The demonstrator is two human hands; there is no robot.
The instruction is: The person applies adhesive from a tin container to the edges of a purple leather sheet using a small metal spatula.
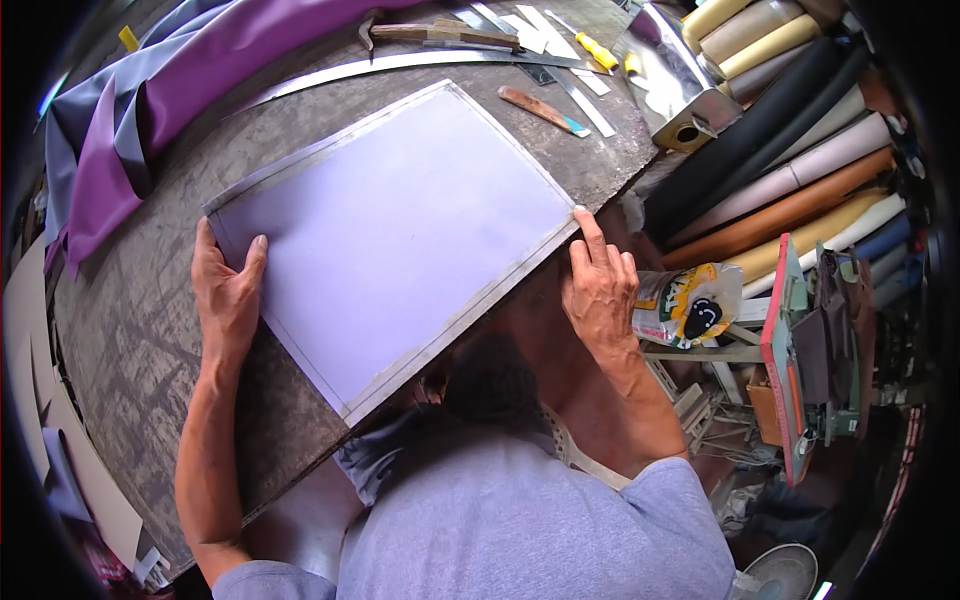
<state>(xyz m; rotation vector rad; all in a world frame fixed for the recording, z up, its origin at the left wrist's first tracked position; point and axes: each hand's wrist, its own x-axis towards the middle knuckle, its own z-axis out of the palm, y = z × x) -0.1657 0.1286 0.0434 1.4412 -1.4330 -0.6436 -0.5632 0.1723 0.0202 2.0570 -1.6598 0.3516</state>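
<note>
A pale lilac panel (395, 235) with a grey border strip lies flat on the worn grey tabletop (130, 330), its near corner jutting past the tabletop's edge toward the person. The left hand (228, 290) lies open and flat, palm on the tabletop, thumb and fingers resting at the panel's left corner; it grips nothing. The right hand (600, 285) is at the panel's right corner, fingers loosely curled and the forefinger stretched along the edge; it touches the corner, and whether it pinches the edge I cannot tell.

Behind the panel lie a long curved metal blade (400, 65), a wooden-handled knife (540, 108) and pale offcut strips. Purple and grey sheet material (180, 80) is heaped at the far left. Rolls of material (790, 170) are stacked to the right.

As a judgement: with only fingertips steadying two corners and one corner overhanging, uneven pressure could swing or slide the panel across the tabletop, or tip it off the edge; a push away could drive it into the knife
</note>
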